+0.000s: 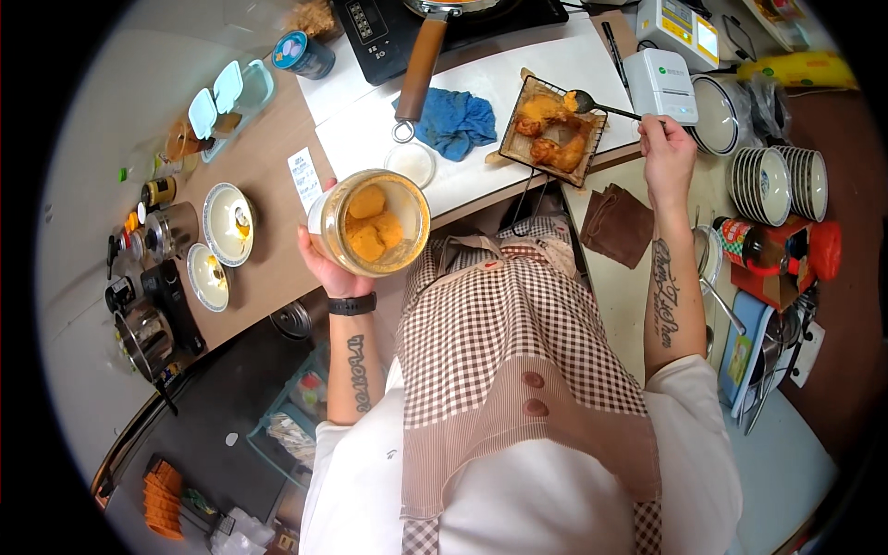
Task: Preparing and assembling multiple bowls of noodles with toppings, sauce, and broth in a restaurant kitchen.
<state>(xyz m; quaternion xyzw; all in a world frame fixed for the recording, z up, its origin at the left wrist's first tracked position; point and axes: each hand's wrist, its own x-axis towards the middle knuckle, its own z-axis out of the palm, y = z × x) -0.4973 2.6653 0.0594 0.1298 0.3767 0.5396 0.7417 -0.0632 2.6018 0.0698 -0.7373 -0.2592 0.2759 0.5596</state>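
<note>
My left hand (331, 268) is wrapped around an open glass jar (372, 222) that holds orange-yellow powder in clumps. In my right hand (668, 153) is a dark spoon (610, 108), pinched by its handle. The spoon's bowl carries some of the same orange powder. It is over a square basket (514, 153) lined with paper, where browned fried pieces, which look like chicken (561, 150), lie with orange powder on part of them. A round pale lid (410, 165) lies on the white surface just beyond the jar.
A pan with a wooden handle (427, 65) sits on a black induction cooker (379, 37), its handle jutting toward me. A crumpled blue cloth (455, 123) lies between pan and basket. Patterned bowls (228, 225) stand left; stacked bowls (760, 185), a white printer (660, 85) and a brown cloth (618, 225) are right.
</note>
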